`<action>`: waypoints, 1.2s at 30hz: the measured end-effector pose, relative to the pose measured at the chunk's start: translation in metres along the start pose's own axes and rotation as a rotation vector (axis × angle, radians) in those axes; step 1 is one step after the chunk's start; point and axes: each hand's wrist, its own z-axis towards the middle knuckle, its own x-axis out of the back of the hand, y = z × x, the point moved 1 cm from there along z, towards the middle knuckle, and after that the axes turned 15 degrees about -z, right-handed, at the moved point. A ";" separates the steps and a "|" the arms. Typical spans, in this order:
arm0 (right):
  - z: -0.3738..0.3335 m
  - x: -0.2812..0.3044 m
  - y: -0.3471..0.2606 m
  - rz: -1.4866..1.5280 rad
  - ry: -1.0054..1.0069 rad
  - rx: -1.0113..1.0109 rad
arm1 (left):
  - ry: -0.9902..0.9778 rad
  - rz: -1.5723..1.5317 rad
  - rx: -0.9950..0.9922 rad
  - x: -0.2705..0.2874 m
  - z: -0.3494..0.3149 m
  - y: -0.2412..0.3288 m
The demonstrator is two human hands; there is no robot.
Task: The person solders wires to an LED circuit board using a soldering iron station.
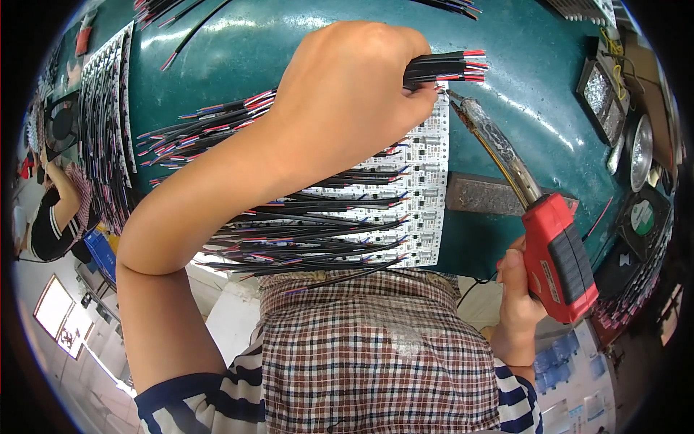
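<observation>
My left hand (pixel 361 90) is closed around a bundle of black cables (pixel 444 67), whose stripped red, white and black wire ends point right. Beneath it lies a panel of white circuit boards (pixel 429 184), with rows of black cables (pixel 318 217) running left from it. In my right hand (pixel 517 293) is a red and black soldering iron (pixel 557 253), gripped by its handle. Its tip reaches up and left to the panel's upper right edge, close by my left fingertips. Whether the tip touches a wire I cannot tell.
A flat metal bar (pixel 477 195) lies under the iron's shaft. To the right are a dark tray of silvery metal (pixel 603 98), a round metal dish (pixel 640 153) and a black fan (pixel 642 220). Another cabled panel (pixel 108 123) lies left; beyond it sits another person (pixel 54 217).
</observation>
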 end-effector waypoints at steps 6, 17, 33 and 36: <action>-0.002 0.000 -0.004 -0.062 0.036 -0.027 | 0.050 -0.015 -0.085 -0.003 -0.001 -0.004; -0.002 0.008 -0.001 -0.129 -0.020 0.014 | 0.032 -0.030 -0.091 -0.002 0.003 -0.006; -0.003 0.001 -0.001 -0.071 -0.027 -0.097 | -0.038 -0.100 -0.026 0.000 0.006 -0.008; -0.003 -0.002 -0.002 0.005 -0.022 -0.188 | -0.024 -0.073 -0.032 -0.001 0.006 -0.007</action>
